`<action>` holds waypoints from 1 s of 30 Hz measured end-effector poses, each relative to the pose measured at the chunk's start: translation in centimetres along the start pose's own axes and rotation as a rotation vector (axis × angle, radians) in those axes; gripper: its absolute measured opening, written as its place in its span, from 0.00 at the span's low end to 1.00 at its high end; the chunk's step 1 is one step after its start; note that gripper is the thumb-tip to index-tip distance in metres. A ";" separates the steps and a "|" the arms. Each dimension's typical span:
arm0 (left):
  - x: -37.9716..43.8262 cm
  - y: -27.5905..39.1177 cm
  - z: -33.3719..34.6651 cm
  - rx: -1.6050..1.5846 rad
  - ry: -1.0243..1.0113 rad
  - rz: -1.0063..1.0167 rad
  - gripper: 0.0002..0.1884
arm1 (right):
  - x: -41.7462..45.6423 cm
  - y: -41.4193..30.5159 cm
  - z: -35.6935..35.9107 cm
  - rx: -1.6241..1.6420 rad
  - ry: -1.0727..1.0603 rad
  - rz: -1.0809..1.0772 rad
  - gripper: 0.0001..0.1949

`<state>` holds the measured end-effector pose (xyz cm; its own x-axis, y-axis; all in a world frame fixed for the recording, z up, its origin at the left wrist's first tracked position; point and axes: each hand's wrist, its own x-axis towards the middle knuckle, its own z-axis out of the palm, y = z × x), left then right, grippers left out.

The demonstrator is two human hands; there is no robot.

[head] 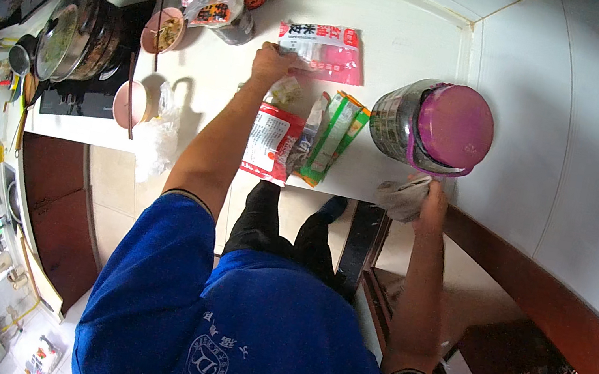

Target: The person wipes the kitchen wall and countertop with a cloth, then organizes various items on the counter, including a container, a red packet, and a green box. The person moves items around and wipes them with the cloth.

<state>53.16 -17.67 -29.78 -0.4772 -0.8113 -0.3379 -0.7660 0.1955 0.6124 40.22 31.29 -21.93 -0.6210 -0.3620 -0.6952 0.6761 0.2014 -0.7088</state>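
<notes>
My left hand point(272, 63) is at the lower left edge of a red and white plastic food packet point(323, 52) lying on the white countertop point(208, 93); its fingertips are partly hidden, so its grip is unclear. My right hand point(433, 206) holds a greyish cloth point(402, 198) at the counter's front edge, just below a dark container with a purple lid point(455, 129). Between the hands lie a small clear packet point(286, 90), a red and white packet point(273, 143) and green and orange packets point(337, 136).
At left, pink bowls point(129, 104) with chopsticks stand beside a crumpled clear plastic bag point(158, 138). A glass-lidded pot point(65, 34) is on the black cooktop point(80, 99). Jars and a bagged tub point(232, 25) stand at the back. A wall point(524, 106) bounds the right.
</notes>
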 end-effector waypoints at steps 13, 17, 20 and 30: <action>-7.7 7.5 -1.6 -0.023 0.130 0.651 0.31 | -1.3 -3.9 2.2 -0.343 0.255 -0.282 0.27; -7.6 8.2 -1.1 0.371 0.076 0.643 0.41 | -0.5 -2.9 2.0 -0.531 0.238 -0.341 0.25; -7.5 9.2 -0.4 0.687 -0.120 0.683 0.47 | -0.3 0.3 0.9 -0.591 0.203 -0.189 0.24; -2.7 6.1 2.1 0.709 -0.049 0.803 0.27 | -3.7 4.3 0.9 -0.599 0.147 -0.185 0.21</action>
<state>48.86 -13.12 -26.58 -0.9574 -0.2826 -0.0587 -0.2878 0.9503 0.1187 45.82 32.64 -22.32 -0.7828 -0.3198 -0.5338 0.2401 0.6362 -0.7332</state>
